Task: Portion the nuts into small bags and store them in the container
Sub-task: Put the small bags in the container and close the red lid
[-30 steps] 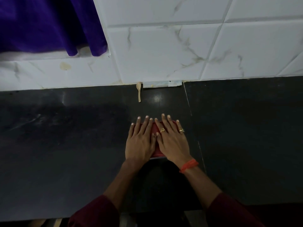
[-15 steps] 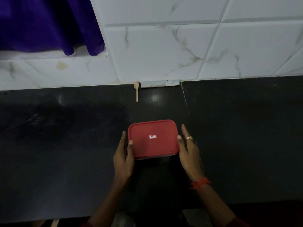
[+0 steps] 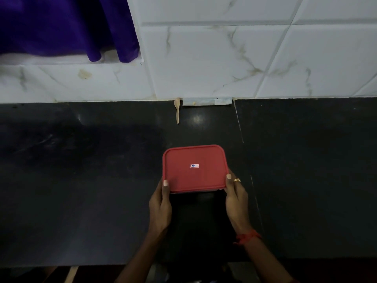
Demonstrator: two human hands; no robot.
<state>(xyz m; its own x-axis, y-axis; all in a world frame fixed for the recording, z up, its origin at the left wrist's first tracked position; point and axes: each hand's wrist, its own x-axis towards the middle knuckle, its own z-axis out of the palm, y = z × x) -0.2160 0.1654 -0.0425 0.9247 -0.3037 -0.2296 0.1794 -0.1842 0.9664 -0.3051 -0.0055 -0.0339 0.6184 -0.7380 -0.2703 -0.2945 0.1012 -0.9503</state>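
A rectangular container with a red lid (image 3: 194,168) sits on the black countertop, its lid on and a small white label in the middle. My left hand (image 3: 160,207) grips its near left corner, thumb on the lid's edge. My right hand (image 3: 236,199), with a gold ring and a red thread at the wrist, grips the near right corner, thumb on the lid. The container's body and whatever is inside are hidden under the lid. No nuts or small bags are in view.
A small wooden spoon (image 3: 177,109) lies at the back of the black countertop (image 3: 81,180) by the white tiled wall (image 3: 224,58). A purple curtain (image 3: 61,23) hangs at the upper left. The counter's front edge runs below my forearms.
A second ago both hands lay flat on top of the lid. They have since slid off to the container's sides and now hold its near corners.
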